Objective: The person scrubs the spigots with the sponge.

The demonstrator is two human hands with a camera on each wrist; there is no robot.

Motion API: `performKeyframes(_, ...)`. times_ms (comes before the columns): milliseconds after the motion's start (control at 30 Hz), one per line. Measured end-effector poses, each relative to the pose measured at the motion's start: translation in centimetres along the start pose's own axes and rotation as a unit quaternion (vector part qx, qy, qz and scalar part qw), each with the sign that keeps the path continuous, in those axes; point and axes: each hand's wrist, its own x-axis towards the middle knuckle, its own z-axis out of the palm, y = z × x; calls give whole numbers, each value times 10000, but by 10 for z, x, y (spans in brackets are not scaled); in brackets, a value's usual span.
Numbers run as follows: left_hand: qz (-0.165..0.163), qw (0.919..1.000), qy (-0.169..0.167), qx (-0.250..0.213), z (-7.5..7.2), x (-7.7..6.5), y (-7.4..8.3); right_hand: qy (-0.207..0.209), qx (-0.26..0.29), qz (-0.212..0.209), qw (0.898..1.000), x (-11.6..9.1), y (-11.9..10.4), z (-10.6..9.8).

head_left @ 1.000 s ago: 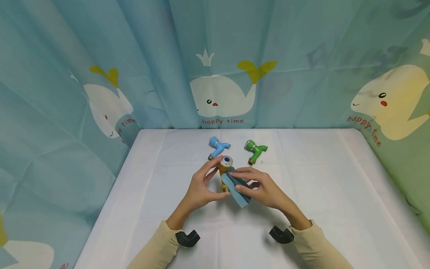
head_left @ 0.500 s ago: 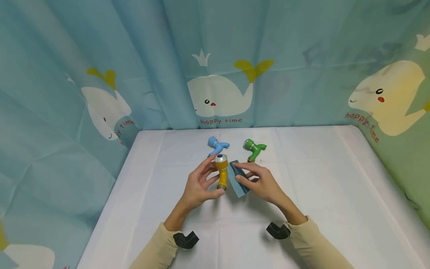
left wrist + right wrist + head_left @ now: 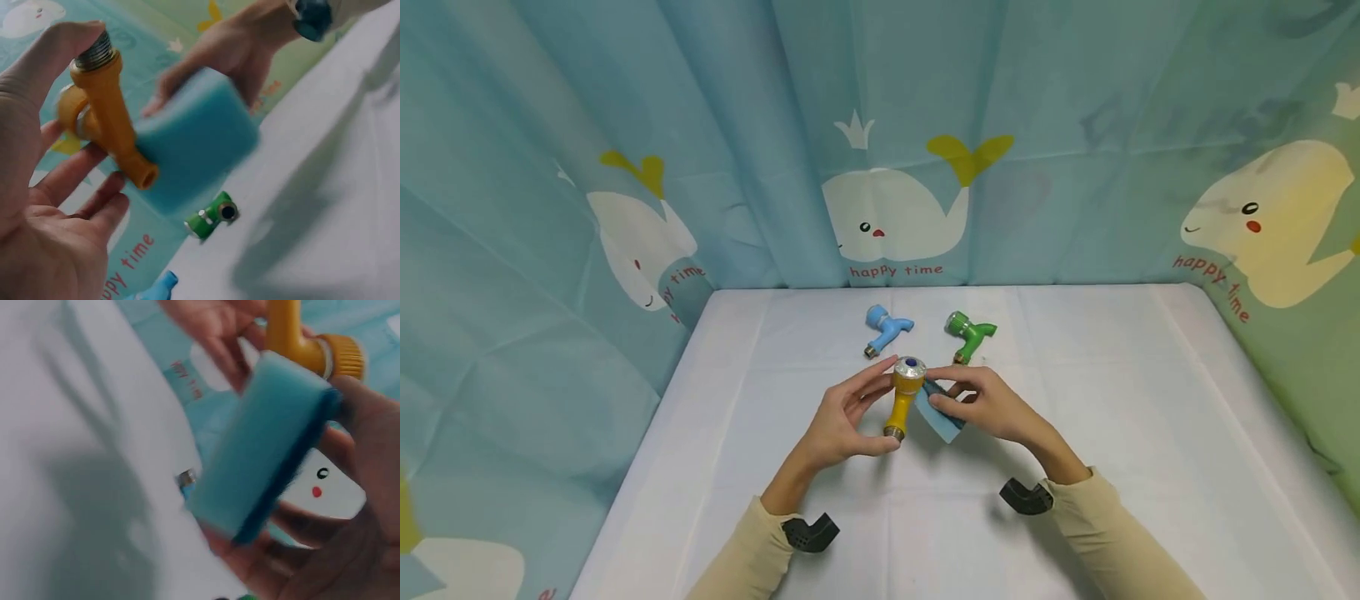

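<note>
In the head view a yellow faucet (image 3: 899, 408) with a silver-topped knob is pinched in my left hand (image 3: 835, 423), off the table. The thumb presses its threaded end and the fingers lie at the knob side, as the left wrist view shows of the faucet (image 3: 109, 112). My right hand (image 3: 992, 407) grips a light-blue sponge (image 3: 250, 450) that has a darker blue scouring layer. In the left wrist view the sponge (image 3: 200, 140) is blurred and right beside the faucet's spout; whether they touch I cannot tell. Part of the sponge is hidden by the right fingers in the head view.
Behind the hands, a blue faucet (image 3: 889, 330) and a green faucet (image 3: 973, 336) lie on the white-covered table (image 3: 760, 375). A curtain (image 3: 745, 167) with whale prints hangs along the back and sides. Black devices are strapped to both wrists.
The sponge has come off the front of the yellow faucet to its right side. The faucet was tilted upright and left, then returned right with its knob toward the right fingers.
</note>
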Motion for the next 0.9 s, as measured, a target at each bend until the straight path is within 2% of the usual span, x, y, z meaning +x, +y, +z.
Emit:
performKeyframes(67,-24,9999,-64,81,0,-1,-1,26,-269,24,9996,0,3,-1)
performKeyframes(133,-28,9997,-95,228,0,-2,-2,346,-350,84,9988,-1,4,-5)
performKeyframes(200,-8,9987,-46,505,0,-2,-3,771,-157,68,9969,-2,-1,-13)
performKeyframes(267,-4,9953,41,970,0,-1,-4,994,45,-160,9949,-1,-12,-20)
performKeyframes(333,-18,9899,87,1414,0,0,-5,835,-181,-614,9944,2,-24,-25)
performKeyframes(400,-95,9843,117,1758,-1,0,-6,466,-641,-1059,9912,6,-35,-28)
performKeyframes(500,-296,9806,82,1934,-2,-1,-7,58,-1519,-1364,9789,13,-43,-31)
performKeyframes(533,-359,9799,73,1962,-3,-2,-7,73,-1718,-1355,9757,15,-45,-32)
performKeyframes(633,-461,9769,58,2086,-3,-3,-8,92,-1767,-1275,9759,17,-46,-35)
performKeyframes(733,-341,9743,105,2223,-3,-2,-6,19,-1694,-1291,9770,19,-49,-35)
performKeyframes(900,-55,9658,52,2590,-3,-1,-7,99,-2039,-1219,9713,21,-54,-36)
